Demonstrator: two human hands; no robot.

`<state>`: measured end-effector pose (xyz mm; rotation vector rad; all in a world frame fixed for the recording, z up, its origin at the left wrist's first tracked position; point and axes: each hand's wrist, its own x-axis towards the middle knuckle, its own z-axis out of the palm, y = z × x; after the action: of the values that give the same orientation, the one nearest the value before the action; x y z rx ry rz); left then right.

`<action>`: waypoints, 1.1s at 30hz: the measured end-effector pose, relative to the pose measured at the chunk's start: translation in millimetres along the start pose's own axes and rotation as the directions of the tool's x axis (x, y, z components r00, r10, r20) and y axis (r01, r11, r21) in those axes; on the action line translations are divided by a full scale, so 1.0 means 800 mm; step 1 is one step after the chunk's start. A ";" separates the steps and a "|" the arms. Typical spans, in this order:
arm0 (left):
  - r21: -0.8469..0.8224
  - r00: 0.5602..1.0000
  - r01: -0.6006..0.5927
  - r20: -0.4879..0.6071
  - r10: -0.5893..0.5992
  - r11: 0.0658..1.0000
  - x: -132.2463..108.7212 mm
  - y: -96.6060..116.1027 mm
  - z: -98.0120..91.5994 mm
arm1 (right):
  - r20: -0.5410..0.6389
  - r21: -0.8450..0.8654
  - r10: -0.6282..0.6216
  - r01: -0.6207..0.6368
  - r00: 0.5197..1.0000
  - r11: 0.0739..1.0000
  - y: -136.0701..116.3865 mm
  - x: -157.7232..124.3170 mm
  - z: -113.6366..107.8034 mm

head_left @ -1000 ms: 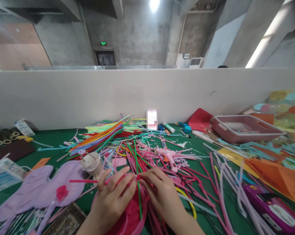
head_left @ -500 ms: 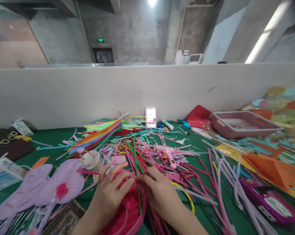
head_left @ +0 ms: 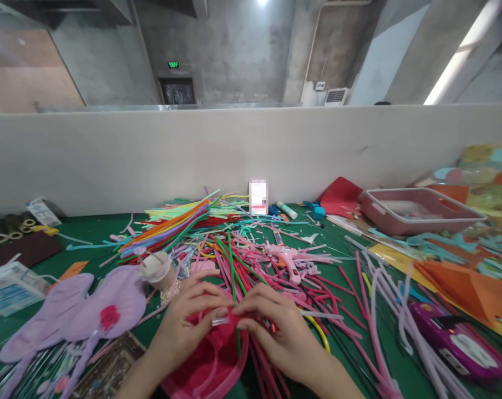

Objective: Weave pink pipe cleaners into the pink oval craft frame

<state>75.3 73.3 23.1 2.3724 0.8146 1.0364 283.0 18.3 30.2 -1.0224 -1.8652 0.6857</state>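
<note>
My left hand [head_left: 188, 313] and my right hand [head_left: 275, 318] meet over a round red-pink craft piece [head_left: 201, 360] with a thick pink rim. The fingers of both are curled in, thumbs close to the fingertips. A small shiny pale bit [head_left: 220, 320] shows at my left thumb tip; I cannot tell what it is. What lies between the fingertips is mostly hidden, though some red shows there. A green pipe cleaner [head_left: 231, 257] passes upright between the hands. Pink and red pipe cleaners [head_left: 261, 360] lie beneath my right hand.
A pink glue gun [head_left: 289, 261] lies beyond my right hand. Purple wing-like shapes [head_left: 126, 293] and a white cup [head_left: 155, 269] stand left. Bundled colourful pipe cleaners [head_left: 167, 227] lie behind. At right are a pink basket [head_left: 425, 224] and a purple device [head_left: 459, 343].
The red pipe cleaner sticking out left of my left hand no longer shows. My left thumb has come into view with the shiny bit, and my right hand's fingers have spread slightly.
</note>
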 end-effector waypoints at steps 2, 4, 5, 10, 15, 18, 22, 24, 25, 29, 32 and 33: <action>-0.021 1.000 0.014 0.006 -0.014 1.000 -0.001 0.002 0.005 | -0.051 0.017 -0.031 0.032 0.998 0.999 0.001 0.000 0.003; -0.024 1.000 0.015 0.006 -0.015 1.000 -0.002 0.004 0.008 | -0.094 0.011 -0.060 0.062 0.994 0.998 0.002 0.000 0.007; -0.016 1.000 0.010 -0.001 -0.010 1.000 -0.003 0.005 0.009 | -0.113 0.001 -0.075 0.075 0.991 0.997 0.004 0.000 0.009; 0.028 1.000 0.015 -0.011 -0.014 0.999 -0.005 0.007 0.009 | -0.178 -0.078 -0.149 0.137 0.973 0.988 0.011 0.000 0.019; -0.074 0.995 0.087 0.048 -0.083 0.993 -0.003 0.002 0.007 | -0.191 -0.106 -0.151 0.133 0.970 0.985 0.012 0.002 0.020; -0.089 0.991 0.119 0.065 -0.113 0.989 -0.001 0.001 0.008 | -0.184 -0.109 -0.168 0.149 0.969 0.983 0.012 0.001 0.020; -0.120 0.990 0.133 0.065 -0.126 0.984 0.000 0.004 0.008 | -0.169 -0.111 -0.167 0.150 0.971 0.982 0.013 -0.001 0.020; -0.118 0.992 0.118 0.045 -0.114 0.986 -0.001 0.007 0.007 | -0.136 -0.090 -0.125 0.114 0.983 0.989 0.013 -0.002 0.018; -0.110 0.994 0.105 0.034 -0.102 0.988 -0.001 0.008 0.006 | -0.112 -0.079 -0.096 0.087 0.989 0.993 0.012 -0.002 0.016; -0.071 0.999 0.041 0.005 -0.041 0.997 -0.001 0.007 0.002 | -0.035 -0.047 0.011 -0.012 0.999 0.999 0.004 -0.002 0.008; -0.052 1.000 0.017 -0.017 -0.018 0.999 -0.001 0.003 0.000 | -0.017 -0.028 0.054 -0.054 0.998 0.998 -0.002 0.000 0.002; -0.049 1.000 0.011 -0.022 -0.012 0.999 -0.001 0.002 0.000 | -0.017 -0.017 0.065 -0.065 0.998 0.998 -0.002 0.000 0.001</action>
<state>75.5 71.9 23.4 2.3165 0.8009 1.0675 281.5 17.4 31.3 -1.1011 -1.8333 0.6975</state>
